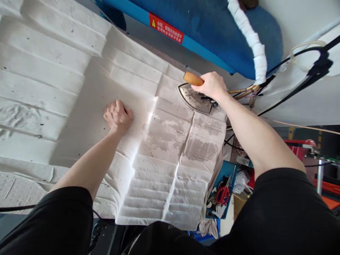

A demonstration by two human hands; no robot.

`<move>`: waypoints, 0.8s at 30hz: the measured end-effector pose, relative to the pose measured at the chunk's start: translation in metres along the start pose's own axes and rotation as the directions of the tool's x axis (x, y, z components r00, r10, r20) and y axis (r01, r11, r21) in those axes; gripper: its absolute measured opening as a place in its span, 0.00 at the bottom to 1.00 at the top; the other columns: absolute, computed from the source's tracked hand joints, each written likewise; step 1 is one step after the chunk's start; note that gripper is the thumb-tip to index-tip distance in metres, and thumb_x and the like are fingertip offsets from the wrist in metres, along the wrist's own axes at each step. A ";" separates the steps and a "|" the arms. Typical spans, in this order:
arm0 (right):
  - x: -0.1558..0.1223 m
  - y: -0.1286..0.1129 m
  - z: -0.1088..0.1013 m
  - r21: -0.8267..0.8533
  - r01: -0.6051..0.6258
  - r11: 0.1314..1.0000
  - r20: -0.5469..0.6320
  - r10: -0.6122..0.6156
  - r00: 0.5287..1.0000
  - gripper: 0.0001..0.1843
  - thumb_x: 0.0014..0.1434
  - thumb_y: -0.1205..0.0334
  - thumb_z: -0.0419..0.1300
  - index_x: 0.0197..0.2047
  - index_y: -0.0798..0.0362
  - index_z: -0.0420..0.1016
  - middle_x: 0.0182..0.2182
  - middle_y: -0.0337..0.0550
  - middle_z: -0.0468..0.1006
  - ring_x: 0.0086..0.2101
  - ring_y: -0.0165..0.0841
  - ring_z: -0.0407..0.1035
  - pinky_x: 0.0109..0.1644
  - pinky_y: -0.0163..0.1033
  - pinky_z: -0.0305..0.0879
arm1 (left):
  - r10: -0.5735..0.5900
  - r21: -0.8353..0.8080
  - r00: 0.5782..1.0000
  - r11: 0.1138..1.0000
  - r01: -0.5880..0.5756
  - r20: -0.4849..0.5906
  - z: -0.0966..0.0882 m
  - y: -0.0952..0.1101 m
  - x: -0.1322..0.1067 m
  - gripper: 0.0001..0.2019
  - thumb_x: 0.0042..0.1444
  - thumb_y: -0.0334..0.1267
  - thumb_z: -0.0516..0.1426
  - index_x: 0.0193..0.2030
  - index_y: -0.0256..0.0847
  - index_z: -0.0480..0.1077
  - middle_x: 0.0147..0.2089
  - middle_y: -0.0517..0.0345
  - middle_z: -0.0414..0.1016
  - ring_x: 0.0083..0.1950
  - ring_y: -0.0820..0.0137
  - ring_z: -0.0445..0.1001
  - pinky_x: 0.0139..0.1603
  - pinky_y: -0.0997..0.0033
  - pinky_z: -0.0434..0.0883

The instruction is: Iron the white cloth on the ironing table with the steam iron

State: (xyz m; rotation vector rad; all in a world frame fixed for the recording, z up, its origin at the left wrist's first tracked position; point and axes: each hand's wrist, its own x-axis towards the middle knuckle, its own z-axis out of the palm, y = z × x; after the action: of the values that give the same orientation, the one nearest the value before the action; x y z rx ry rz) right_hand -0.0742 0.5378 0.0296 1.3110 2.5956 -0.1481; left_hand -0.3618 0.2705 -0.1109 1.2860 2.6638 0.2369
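Note:
A large white cloth (111,88) with sharp fold creases lies spread over the ironing table, with greyish damp patches on its right part. My left hand (118,115) rests on the cloth near its middle, fingers curled into a fist and pressing down. My right hand (212,86) is closed round the wooden handle (193,79) of a metal iron (195,100), which sits flat on the cloth at its far right edge. Both my arms come out of black short sleeves.
A blue padded press arm (220,32) with a red warning label (166,27) and a white wrapped edge hangs over the far side. Black cables and a coiled hose (243,92) run from the iron to the right. Below the table's right edge, red scissors (222,194) lie in a blue tray.

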 end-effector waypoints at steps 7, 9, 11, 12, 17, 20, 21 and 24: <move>-0.003 0.001 0.004 -0.014 -0.015 1.000 -0.042 0.015 0.999 0.31 0.65 0.38 0.56 0.57 0.55 0.76 0.41 0.55 0.79 0.49 0.56 0.74 0.52 0.57 0.71 | -0.024 -0.159 1.000 0.987 0.024 0.003 -0.001 -0.002 -0.001 0.15 0.63 0.44 0.49 0.49 0.38 0.69 0.53 0.42 0.73 0.55 0.54 0.67 0.55 0.50 0.59; -0.003 0.001 0.004 -0.019 -0.019 1.000 -0.036 0.018 0.999 0.30 0.65 0.38 0.56 0.57 0.55 0.76 0.42 0.56 0.79 0.49 0.56 0.74 0.52 0.57 0.71 | -0.011 -0.185 1.000 0.983 0.010 -0.001 0.000 -0.003 -0.001 0.17 0.63 0.46 0.49 0.49 0.39 0.70 0.54 0.42 0.73 0.57 0.55 0.67 0.55 0.51 0.58; -0.002 0.000 0.003 -0.022 -0.019 1.000 -0.034 0.018 0.999 0.30 0.65 0.38 0.56 0.57 0.54 0.76 0.42 0.56 0.79 0.49 0.56 0.73 0.52 0.57 0.71 | -0.021 -0.159 1.000 0.987 0.019 -0.007 0.000 -0.003 -0.001 0.17 0.63 0.44 0.49 0.50 0.37 0.70 0.54 0.42 0.74 0.55 0.55 0.67 0.54 0.52 0.59; -0.003 -0.001 0.003 -0.022 -0.020 1.000 -0.034 0.019 0.999 0.30 0.65 0.38 0.56 0.57 0.54 0.76 0.42 0.56 0.79 0.49 0.56 0.73 0.51 0.57 0.71 | -0.025 -0.133 1.000 0.991 0.024 -0.009 0.001 -0.002 -0.001 0.16 0.62 0.43 0.50 0.50 0.36 0.70 0.53 0.42 0.74 0.54 0.55 0.68 0.54 0.52 0.60; -0.011 -0.007 -0.006 -0.001 0.023 1.000 -0.056 -0.023 0.998 0.29 0.66 0.41 0.57 0.60 0.52 0.73 0.49 0.56 0.78 0.51 0.54 0.72 0.50 0.53 0.69 | -0.018 -0.047 1.000 0.999 0.017 -0.014 0.001 0.000 0.000 0.13 0.64 0.38 0.50 0.49 0.35 0.69 0.52 0.40 0.75 0.53 0.54 0.69 0.54 0.54 0.63; -0.017 -0.007 -0.013 0.019 0.058 0.998 -0.133 -0.054 0.990 0.31 0.64 0.42 0.61 0.62 0.51 0.72 0.54 0.58 0.76 0.52 0.50 0.72 0.49 0.49 0.68 | -0.031 -0.053 0.999 0.998 0.030 -0.020 0.001 0.001 -0.001 0.12 0.64 0.38 0.51 0.48 0.37 0.70 0.52 0.39 0.75 0.55 0.51 0.70 0.56 0.53 0.63; -0.017 -0.005 -0.014 0.027 0.040 0.999 -0.128 -0.037 0.991 0.31 0.62 0.41 0.62 0.60 0.53 0.74 0.53 0.60 0.77 0.51 0.50 0.72 0.48 0.48 0.67 | -0.030 -0.061 0.999 0.998 0.029 -0.019 0.001 0.001 -0.002 0.12 0.64 0.38 0.50 0.49 0.37 0.71 0.52 0.38 0.75 0.56 0.49 0.71 0.57 0.52 0.63; -0.008 0.004 -0.016 0.051 -0.080 0.995 0.085 0.075 0.994 0.29 0.59 0.36 0.64 0.43 0.56 0.81 0.38 0.59 0.80 0.39 0.44 0.74 0.41 0.45 0.65 | -0.010 -0.096 1.000 0.995 0.009 -0.011 0.002 -0.001 -0.002 0.13 0.64 0.38 0.49 0.49 0.39 0.71 0.52 0.39 0.75 0.57 0.48 0.71 0.57 0.52 0.63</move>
State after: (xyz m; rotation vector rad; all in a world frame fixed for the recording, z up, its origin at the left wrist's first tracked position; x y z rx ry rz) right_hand -0.0693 0.5368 0.0475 1.3913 2.4842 -0.2560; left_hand -0.3609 0.2688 -0.1124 1.2464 2.6319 0.3672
